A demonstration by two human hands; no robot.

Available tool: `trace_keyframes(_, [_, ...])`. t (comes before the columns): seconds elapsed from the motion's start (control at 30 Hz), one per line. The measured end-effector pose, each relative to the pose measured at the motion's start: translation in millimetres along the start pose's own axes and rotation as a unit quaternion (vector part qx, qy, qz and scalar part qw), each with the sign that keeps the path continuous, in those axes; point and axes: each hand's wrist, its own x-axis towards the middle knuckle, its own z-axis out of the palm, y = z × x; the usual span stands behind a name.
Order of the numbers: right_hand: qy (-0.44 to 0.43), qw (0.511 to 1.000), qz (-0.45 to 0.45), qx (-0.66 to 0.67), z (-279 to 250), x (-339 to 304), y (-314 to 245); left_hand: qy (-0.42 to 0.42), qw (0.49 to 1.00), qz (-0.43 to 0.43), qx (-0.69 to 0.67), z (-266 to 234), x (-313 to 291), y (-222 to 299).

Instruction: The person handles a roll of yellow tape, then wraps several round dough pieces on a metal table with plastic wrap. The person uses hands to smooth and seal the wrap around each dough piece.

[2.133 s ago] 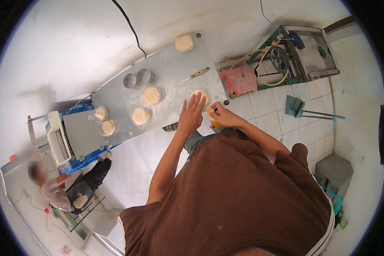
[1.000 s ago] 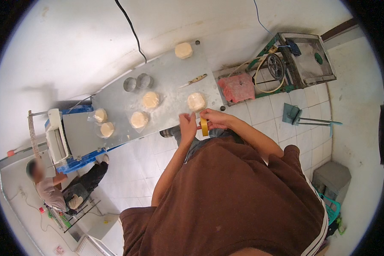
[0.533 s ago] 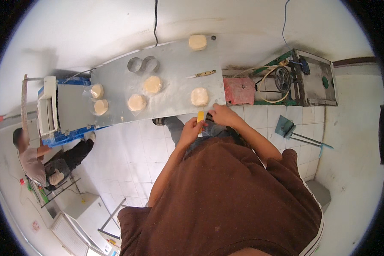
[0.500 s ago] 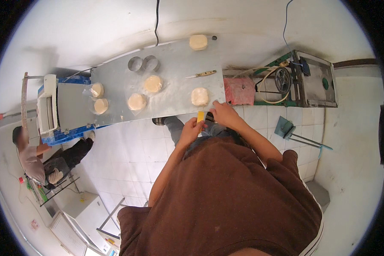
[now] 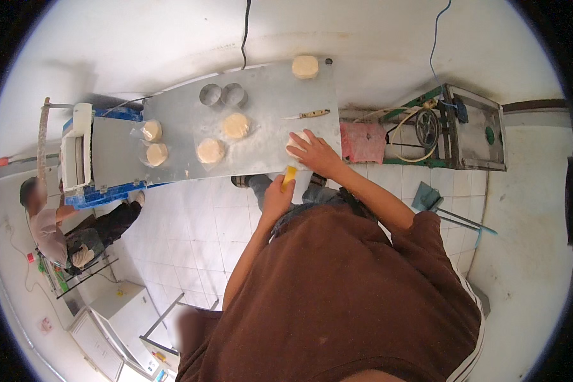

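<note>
My left hand (image 5: 277,198) is closed around a small flat yellow piece (image 5: 289,177), which sticks up past its fingers just off the table's near edge. My right hand (image 5: 319,156) lies with fingers spread over a pale round block (image 5: 291,145), perhaps dough or cheese, and hides most of it. Beyond that hand a knife (image 5: 313,114) with a patterned handle lies flat. Farther left are two similar rounds, a middle one (image 5: 236,125) and a nearer one (image 5: 211,151), on clear film. Two metal rings (image 5: 233,95) stand behind them.
The metal-topped table (image 5: 267,83) carries two more rounds (image 5: 152,131) at its left and another pale block (image 5: 305,67) at the far edge. A machine with a belt wheel (image 5: 428,128) and red plastic (image 5: 363,141) stand right. A person (image 5: 51,229) sits far left. A dustpan (image 5: 427,195) is on the floor.
My right hand has moved forward and left from the table's edge onto the pale round. The left hand, with the yellow piece, has drawn slightly left and back.
</note>
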Motion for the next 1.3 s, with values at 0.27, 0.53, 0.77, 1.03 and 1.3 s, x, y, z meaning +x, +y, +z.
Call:
trace_keyframes(0.27, [-0.006,0.998,0.025,-0.061,6,0,-12,0.005,0.999,0.016,0.031,-17,4,-1])
trace_keyframes(0.53, [-0.015,0.998,0.030,-0.060,10,-4,-10,0.001,0.999,0.003,0.047,-25,10,12])
trace_keyframes(0.77, [-0.012,0.996,0.043,-0.078,16,-5,-15,0.001,0.998,-0.023,0.053,-30,17,21])
trace_keyframes(1.03, [-0.001,0.993,0.033,-0.112,16,-4,-14,0.011,0.994,-0.015,0.109,-34,17,29])
trace_keyframes(1.3, [0.022,0.993,0.035,-0.113,18,-3,-15,0.033,0.987,-0.010,0.159,-36,15,15])
